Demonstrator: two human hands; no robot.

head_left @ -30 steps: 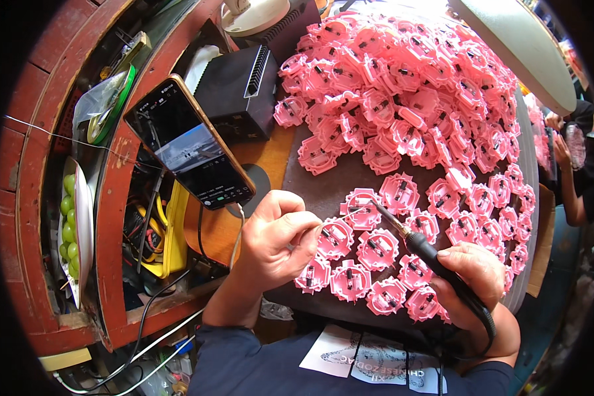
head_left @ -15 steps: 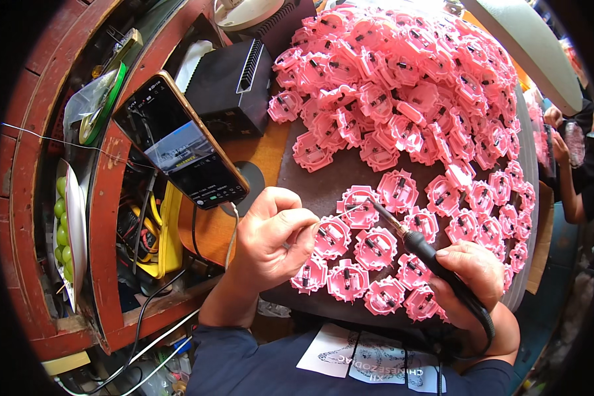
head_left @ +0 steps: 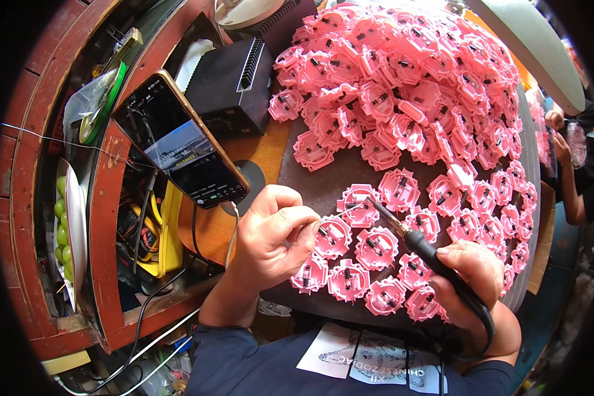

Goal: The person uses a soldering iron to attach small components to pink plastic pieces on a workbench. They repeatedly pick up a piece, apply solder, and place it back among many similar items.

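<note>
My right hand (head_left: 472, 274) is wrapped round the black handle of a soldering iron (head_left: 421, 245). The iron's tip reaches a pink plastic housing (head_left: 358, 198) with small dark parts inside. My left hand (head_left: 274, 241) pinches a thin strand of solder wire (head_left: 340, 214), whose far end meets the same housing close to the tip. Whether tip and wire touch each other is too small to tell. More pink housings (head_left: 376, 248) lie face up around both hands, several of them in loose rows on the dark mat (head_left: 310, 178).
A large heap of pink housings (head_left: 402, 79) covers the mat's far side. At left a phone (head_left: 181, 142) leans on a stand beside a black box (head_left: 234, 89). A pale lamp arm (head_left: 528, 46) overhangs the far right. Another person's hand (head_left: 561, 148) shows at the right edge.
Hands, iron and wire hold almost the same place. The picture on the phone screen differs slightly, and the view has shifted a little.
</note>
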